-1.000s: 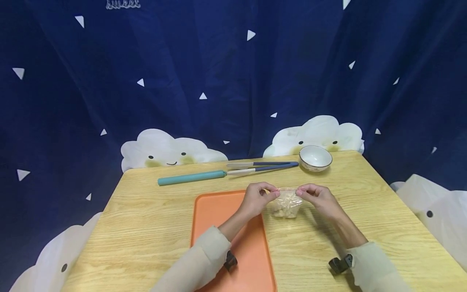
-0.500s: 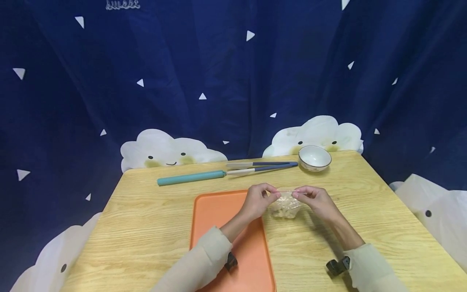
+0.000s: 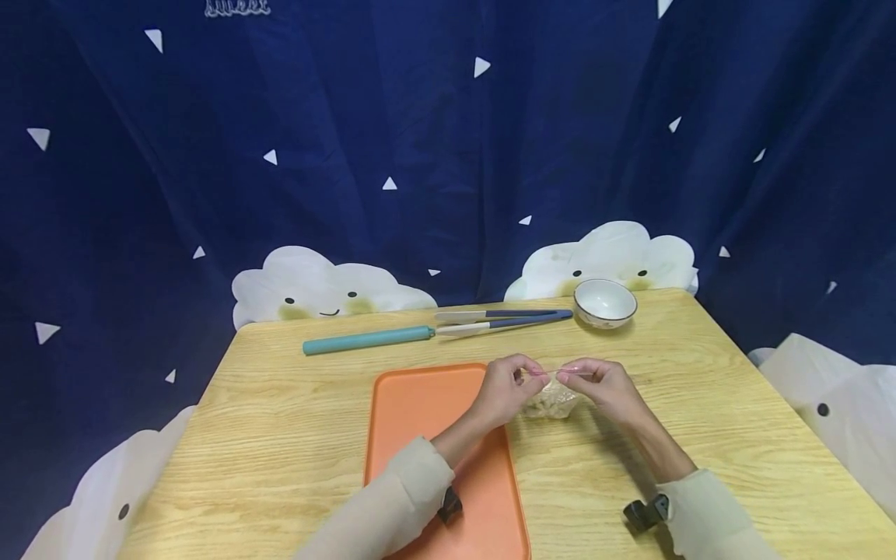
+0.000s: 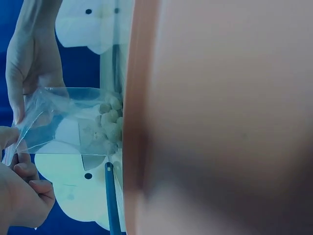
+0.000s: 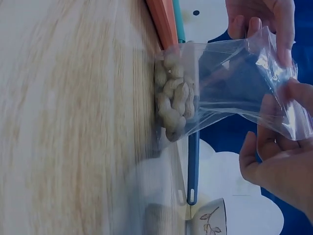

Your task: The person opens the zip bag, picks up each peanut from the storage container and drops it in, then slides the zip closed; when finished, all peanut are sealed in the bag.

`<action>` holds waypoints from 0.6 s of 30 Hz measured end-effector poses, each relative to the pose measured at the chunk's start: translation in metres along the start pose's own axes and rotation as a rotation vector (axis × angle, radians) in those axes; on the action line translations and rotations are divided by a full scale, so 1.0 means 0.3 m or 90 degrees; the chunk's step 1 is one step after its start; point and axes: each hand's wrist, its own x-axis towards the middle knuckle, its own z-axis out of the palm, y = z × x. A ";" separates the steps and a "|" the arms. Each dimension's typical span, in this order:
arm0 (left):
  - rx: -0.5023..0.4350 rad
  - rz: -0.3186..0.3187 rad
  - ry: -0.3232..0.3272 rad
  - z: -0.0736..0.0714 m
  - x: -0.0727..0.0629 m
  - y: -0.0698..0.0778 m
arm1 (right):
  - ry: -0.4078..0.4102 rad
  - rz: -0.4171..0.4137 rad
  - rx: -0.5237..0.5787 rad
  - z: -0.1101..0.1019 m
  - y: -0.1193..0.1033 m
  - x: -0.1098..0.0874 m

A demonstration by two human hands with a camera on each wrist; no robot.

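Note:
A clear zip bag (image 3: 553, 402) with unshelled peanuts (image 5: 177, 98) in its bottom hangs upright from both hands, just right of the orange tray (image 3: 395, 420). My left hand (image 3: 505, 391) pinches the left part of the bag's top edge between thumb and fingers. At the right part of that edge, my right hand (image 3: 607, 391) pinches the plastic the same way. Their fingertips almost meet at the middle of the mouth, where a thin reddish line runs along the rim. The right wrist view shows the bag's top (image 5: 288, 83) creased between the fingers, its peanuts close over the table.
Behind the hands lie blue tongs with pale tips (image 3: 525, 319) and a teal rod-like stick (image 3: 367, 341). A white bowl (image 3: 605, 302) with a dark rim stands at the back right. A dark blue curtain (image 3: 434, 117) hangs behind the wooden table (image 3: 280, 435).
The left hand has moved right and slightly nearer, and the right hand slightly left, so their fingertips are closer together along the bag's top. The stretch of rim between them is shorter.

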 end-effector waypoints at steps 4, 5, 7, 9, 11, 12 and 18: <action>0.000 0.007 0.006 0.002 -0.001 0.004 | 0.006 -0.004 0.002 0.007 -0.011 -0.005; -0.001 0.007 0.009 0.003 0.000 0.004 | 0.004 -0.004 0.007 0.007 -0.012 -0.006; -0.003 0.005 0.010 0.004 0.000 0.009 | -0.005 -0.005 0.023 0.007 -0.015 -0.008; 0.002 0.009 0.009 0.006 0.002 0.012 | -0.017 -0.010 0.034 0.008 -0.016 -0.007; 0.011 0.016 0.012 0.008 0.004 0.014 | -0.027 -0.018 0.039 0.009 -0.015 -0.006; 0.016 0.020 0.014 0.009 0.004 0.015 | -0.031 -0.024 0.039 0.010 -0.015 -0.006; 0.045 0.040 0.024 0.011 0.005 0.013 | -0.016 -0.047 0.017 0.016 -0.011 -0.003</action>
